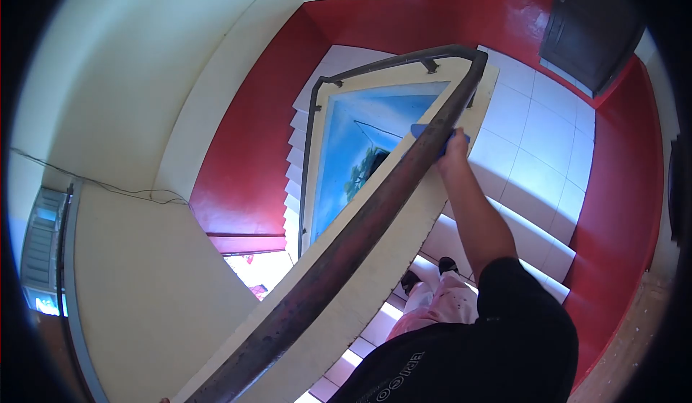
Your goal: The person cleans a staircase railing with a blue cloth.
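My right hand point(454, 148) reaches up to the dark brown handrail point(353, 241) and is closed on a blue cloth point(421, 130). The cloth lies against the rail near its upper bend, with blue showing on both sides of it. Part of the cloth is hidden behind the rail and my fingers. Of my left hand point(165, 401), only a bit of fingertip shows at the bottom edge, beside the lower end of the rail. Its other fingers are out of view.
A cream parapet point(404, 273) carries the rail. White-tiled steps point(530, 241) run beside my feet up to a tiled landing point(537, 125). Red-painted walls point(245, 136) enclose the stairwell. A dark door point(592, 32) stands at upper right, and a loose cable point(108, 184) crosses the left wall.
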Tool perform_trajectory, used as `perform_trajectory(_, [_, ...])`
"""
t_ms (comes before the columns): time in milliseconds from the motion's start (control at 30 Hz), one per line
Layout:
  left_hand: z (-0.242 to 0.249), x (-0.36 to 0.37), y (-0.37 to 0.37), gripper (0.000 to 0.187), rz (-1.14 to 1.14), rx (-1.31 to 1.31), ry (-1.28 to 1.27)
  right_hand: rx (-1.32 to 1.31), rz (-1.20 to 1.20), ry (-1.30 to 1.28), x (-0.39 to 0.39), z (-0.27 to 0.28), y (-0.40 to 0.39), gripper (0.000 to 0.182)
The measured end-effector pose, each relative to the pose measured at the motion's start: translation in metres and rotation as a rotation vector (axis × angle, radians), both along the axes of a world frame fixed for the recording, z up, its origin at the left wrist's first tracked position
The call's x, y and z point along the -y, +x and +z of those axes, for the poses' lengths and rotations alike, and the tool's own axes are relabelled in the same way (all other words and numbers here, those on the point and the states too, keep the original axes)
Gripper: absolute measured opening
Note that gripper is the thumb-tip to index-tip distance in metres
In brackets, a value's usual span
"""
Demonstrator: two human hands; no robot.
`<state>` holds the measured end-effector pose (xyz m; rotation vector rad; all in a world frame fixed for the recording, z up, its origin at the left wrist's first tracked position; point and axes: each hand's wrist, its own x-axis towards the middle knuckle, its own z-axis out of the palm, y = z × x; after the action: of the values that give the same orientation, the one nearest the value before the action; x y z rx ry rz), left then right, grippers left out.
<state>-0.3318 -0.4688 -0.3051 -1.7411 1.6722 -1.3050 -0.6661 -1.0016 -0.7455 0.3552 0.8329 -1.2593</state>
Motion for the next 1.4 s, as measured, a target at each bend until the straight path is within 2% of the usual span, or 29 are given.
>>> perform_trajectory(33, [-0.002,0.005,-0.007,0.079,0.008,0.015,-0.001,0.031,0.026,-0.011,-0.015,0.010,0.006,0.072])
perform_trajectory(100, [-0.020,0.023,-0.015,0.076,-0.103,-0.100,-0.223,0.096,0.096,-0.023,-0.055,0.028,0.018,0.068])
perform_trajectory(167, [-0.059,0.039,-0.026,0.073,-0.170,-0.234,-0.443,0.096,0.157,-0.039,-0.091,0.047,0.022,0.065])
perform_trajectory(200, [-0.081,0.048,-0.032,0.061,-0.239,-0.285,-0.393,0.067,0.169,-0.045,-0.110,0.060,0.023,0.065])
perform_trajectory(233, [-0.103,0.030,-0.020,0.051,-0.291,-0.610,-0.115,0.040,0.182,-0.068,-0.121,0.067,0.022,0.064])
perform_trajectory(267, [-0.116,0.083,-0.060,0.029,-0.591,-0.710,0.137,0.096,0.210,-0.128,-0.132,0.063,0.016,0.065])
perform_trajectory(300, [-0.136,0.114,-0.093,0.027,-0.575,-0.876,0.235,0.157,0.232,-0.194,-0.140,0.060,0.008,0.065])
perform_trajectory(400, [-0.199,0.202,-0.164,0.022,-0.233,-1.460,0.523,0.294,0.264,-0.310,-0.165,0.068,-0.015,0.065])
perform_trajectory(433, [-0.226,0.219,-0.173,0.036,-0.210,-1.518,0.541,0.330,0.265,-0.341,-0.173,0.075,-0.023,0.065])
perform_trajectory(500, [-0.264,0.248,-0.195,0.058,0.177,-1.961,0.478,0.362,0.286,-0.384,-0.189,0.086,-0.036,0.065])
perform_trajectory(567, [-0.278,0.265,-0.204,0.072,0.398,-2.450,0.470,0.370,0.306,-0.409,-0.203,0.087,-0.043,0.068])
perform_trajectory(667, [-0.283,0.274,-0.211,0.070,0.314,-2.672,0.603,0.307,0.402,-0.457,-0.219,0.103,-0.041,0.064])
perform_trajectory(700, [-0.277,0.269,-0.217,0.060,0.279,-2.533,0.602,0.149,0.468,-0.493,-0.222,0.101,-0.039,0.064])
perform_trajectory(767, [-0.255,0.253,-0.219,0.052,0.110,-2.244,0.435,-0.178,0.581,-0.562,-0.223,0.093,-0.041,0.064])
perform_trajectory(867, [-0.188,0.240,-0.210,0.038,-0.061,-1.884,0.299,-0.587,0.611,-0.593,-0.201,0.095,-0.046,0.054])
perform_trajectory(900, [-0.159,0.239,-0.205,0.037,-0.091,-1.774,0.270,-0.558,0.538,-0.587,-0.191,0.087,-0.045,0.047])
perform_trajectory(967, [-0.117,0.245,-0.186,0.036,-0.214,-1.328,0.241,-0.848,0.349,-0.778,-0.170,0.054,-0.027,0.046])
perform_trajectory(1000, [-0.095,0.253,-0.184,0.033,-0.167,-1.054,0.247,-0.990,0.237,-0.874,-0.157,0.055,-0.018,0.046])
perform_trajectory(1067, [-0.087,0.269,-0.176,0.032,-0.249,-0.842,0.305,-1.414,0.047,-1.059,-0.136,0.072,-0.010,0.045])
perform_trajectory(1100, [-0.096,0.272,-0.172,0.034,-0.205,-0.835,0.417,-1.628,-0.060,-1.130,-0.128,0.082,-0.005,0.045])
perform_trajectory(1167, [-0.141,0.280,-0.153,0.039,-0.109,-0.813,0.649,-1.831,0.149,-1.043,-0.109,0.083,0.008,0.044])
perform_trajectory(1200, [-0.166,0.282,-0.146,0.049,-0.011,-0.939,0.709,-1.927,0.258,-0.988,-0.100,0.081,0.013,0.043])
perform_trajectory(1267, [-0.174,0.286,-0.159,0.058,-0.040,-0.752,0.719,-1.937,0.333,-0.891,-0.084,0.072,0.022,0.043])
perform_trajectory(1300, [-0.175,0.296,-0.163,0.059,-0.030,-0.807,0.734,-1.943,0.376,-0.835,-0.078,0.066,0.023,0.044])
perform_trajectory(1400, [-0.190,0.324,-0.170,0.062,-0.021,-0.970,0.768,-1.731,0.371,-0.853,-0.074,0.054,0.028,0.043])
